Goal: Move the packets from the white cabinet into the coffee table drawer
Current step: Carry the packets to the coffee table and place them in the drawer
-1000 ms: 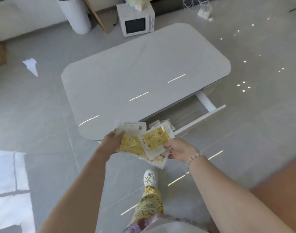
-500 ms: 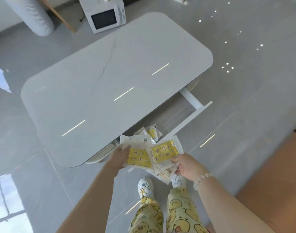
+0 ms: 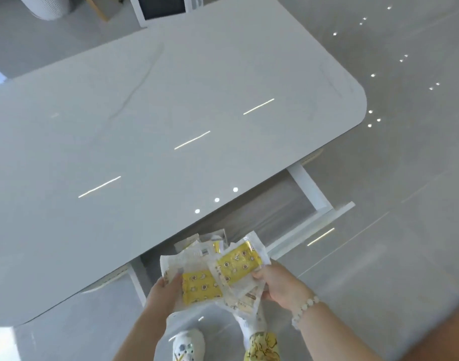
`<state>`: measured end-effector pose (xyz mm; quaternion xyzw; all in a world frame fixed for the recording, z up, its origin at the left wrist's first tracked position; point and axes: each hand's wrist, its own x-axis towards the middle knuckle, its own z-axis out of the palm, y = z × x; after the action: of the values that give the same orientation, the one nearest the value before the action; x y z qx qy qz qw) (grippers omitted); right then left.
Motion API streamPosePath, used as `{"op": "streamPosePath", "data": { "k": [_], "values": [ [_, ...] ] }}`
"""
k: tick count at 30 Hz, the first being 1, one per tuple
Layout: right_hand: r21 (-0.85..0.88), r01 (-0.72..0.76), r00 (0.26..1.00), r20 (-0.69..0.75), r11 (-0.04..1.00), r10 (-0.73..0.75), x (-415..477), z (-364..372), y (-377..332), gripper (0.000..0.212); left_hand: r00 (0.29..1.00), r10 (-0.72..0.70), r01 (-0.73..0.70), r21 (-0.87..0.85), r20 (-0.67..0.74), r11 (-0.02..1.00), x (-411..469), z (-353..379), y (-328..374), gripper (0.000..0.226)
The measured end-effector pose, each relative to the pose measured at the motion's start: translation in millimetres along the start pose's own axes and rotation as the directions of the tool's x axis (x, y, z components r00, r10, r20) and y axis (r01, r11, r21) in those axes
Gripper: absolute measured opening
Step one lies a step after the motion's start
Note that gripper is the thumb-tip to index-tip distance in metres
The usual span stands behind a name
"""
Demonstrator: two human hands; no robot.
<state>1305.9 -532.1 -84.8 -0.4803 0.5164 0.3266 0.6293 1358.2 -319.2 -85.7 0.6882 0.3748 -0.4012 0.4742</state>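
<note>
Several packets (image 3: pixel 223 274) are gripped at both edges by left hand (image 3: pixel 165 290) and right hand (image 3: pixel 280 285) | held over open drawer (image 3: pixel 310 190) so they can be dropped in | others seemingly inside.

Our left grip (image 3: pixel 163 293) and right grip (image 3: pixel 280 286) pinch a fan of yellow packets (image 3: pixel 202 285) beside the surface (image 3: pixel 145 126); loose packets (image 3: pixel 197 242) lie in its open drawer (image 3: pixel 310 187).
</note>
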Motion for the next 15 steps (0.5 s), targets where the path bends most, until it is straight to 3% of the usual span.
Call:
{"op": "streamPosePath", "data": {
  "k": [3, 8, 15],
  "values": [
    [-0.059, 0.057, 0.998, 0.002, 0.997, -0.057, 51.5, -13.6, -32.7, 0.029, 1.0, -0.005, 0.004, -0.02, -0.008, 1.0, 48.0, 31.4, 8.5, 0.025],
    [-0.24, 0.12, 0.99, -0.046, 0.963, -0.134, 135.5, -25.4, -64.4, 0.024, 0.999, -0.009, 0.011, 0.05, -0.046, 0.999, 130.3, 71.1, 8.8, 0.05],
    [-0.419, 0.15, 0.97, -0.114, 0.895, -0.216, 207.5, -31.3, -53.5, 0.022, 0.993, 0.04, -0.033, 0.063, -0.113, 0.997, 187.0, 114.3, -7.1, 0.023]
  ]
}}
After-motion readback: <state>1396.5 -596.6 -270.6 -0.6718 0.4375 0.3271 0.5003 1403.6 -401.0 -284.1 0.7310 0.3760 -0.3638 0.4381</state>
